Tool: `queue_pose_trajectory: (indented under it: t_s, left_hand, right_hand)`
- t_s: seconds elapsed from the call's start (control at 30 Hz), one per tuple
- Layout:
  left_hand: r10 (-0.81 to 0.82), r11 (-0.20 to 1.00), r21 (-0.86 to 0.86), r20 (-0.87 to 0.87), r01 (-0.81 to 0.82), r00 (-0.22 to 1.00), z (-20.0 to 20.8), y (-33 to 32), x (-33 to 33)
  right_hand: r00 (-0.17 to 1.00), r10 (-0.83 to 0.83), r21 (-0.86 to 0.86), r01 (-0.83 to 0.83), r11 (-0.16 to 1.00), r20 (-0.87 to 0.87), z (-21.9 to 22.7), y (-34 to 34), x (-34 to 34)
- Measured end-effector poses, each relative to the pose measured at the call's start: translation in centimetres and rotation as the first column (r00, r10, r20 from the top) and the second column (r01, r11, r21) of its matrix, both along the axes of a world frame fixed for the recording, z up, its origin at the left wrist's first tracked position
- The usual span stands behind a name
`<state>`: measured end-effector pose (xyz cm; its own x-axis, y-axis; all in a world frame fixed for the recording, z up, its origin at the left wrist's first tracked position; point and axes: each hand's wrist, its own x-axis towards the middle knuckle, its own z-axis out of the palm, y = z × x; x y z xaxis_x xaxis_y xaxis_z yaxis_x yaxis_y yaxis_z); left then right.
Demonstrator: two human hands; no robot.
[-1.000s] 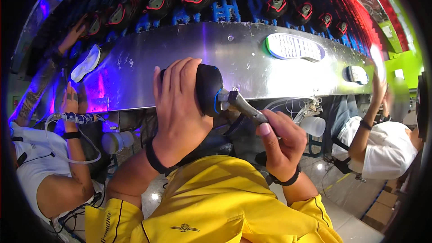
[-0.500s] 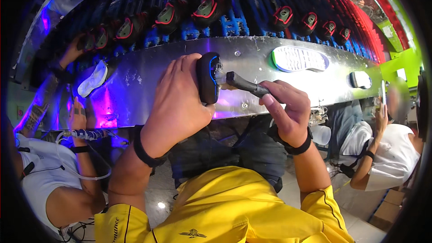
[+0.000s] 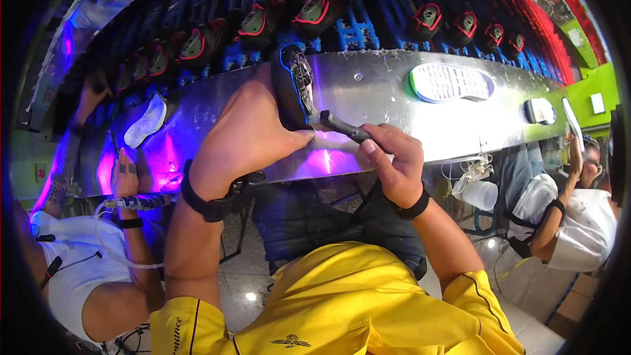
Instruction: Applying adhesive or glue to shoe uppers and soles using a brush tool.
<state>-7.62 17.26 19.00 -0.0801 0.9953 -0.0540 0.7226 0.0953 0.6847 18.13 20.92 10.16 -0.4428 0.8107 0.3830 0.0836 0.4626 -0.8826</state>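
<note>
My left hand is closed round a black shoe upper with a thin blue line along its edge. The upper stands on its side over the metal ledge, its rough grey underside turned to the right. In my right hand is a brush with a black handle, gripped between thumb and fingers. Its bristle tip is at the near end of the upper; whether it touches is hard to tell. A white shoe sole with a green end lies on the ledge to the right.
Beyond the metal ledge, a blue slatted conveyor carries several black shoes with red trim. A pale sole lies at left, a small white piece at right. Co-workers sit on both sides; the left one's hand is near the ledge.
My left hand has moved the upper farther away and a little left, tilting it. My right hand and the brush have come nearer and left, to the upper's near end. The whole view has shifted slightly.
</note>
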Motion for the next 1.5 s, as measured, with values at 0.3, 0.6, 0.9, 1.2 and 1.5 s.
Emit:
queue_pose_trajectory:
  t_s: [0.3,0.6,0.9,1.2,1.5]
  left_hand:
    - [0.050,0.989,0.134,0.092,-0.062,0.995,-3.2,-2.2,-1.3]
    - [-0.050,0.982,0.174,0.622,-0.076,0.781,-3.9,-7.9,0.6]
    - [-0.078,0.990,0.141,0.631,-0.015,0.772,-4.3,-10.3,1.6]
    - [-0.069,0.992,0.126,0.632,-0.015,0.772,-4.4,-10.8,2.2]
    - [0.027,0.997,0.011,0.888,-0.080,0.460,-4.6,-10.0,2.0]
  right_hand:
    - [0.985,-0.128,-0.141,0.144,0.979,0.118,0.1,-3.3,1.4]
    - [0.993,-0.095,-0.166,0.106,0.980,0.073,5.9,-4.6,1.6]
    - [0.964,-0.123,0.105,0.100,0.989,0.238,6.9,-6.3,3.0]
    - [0.961,-0.100,0.071,0.084,0.994,0.257,6.9,-6.1,3.7]
    - [0.949,0.089,-0.055,-0.076,0.996,0.302,6.6,-7.0,6.1]
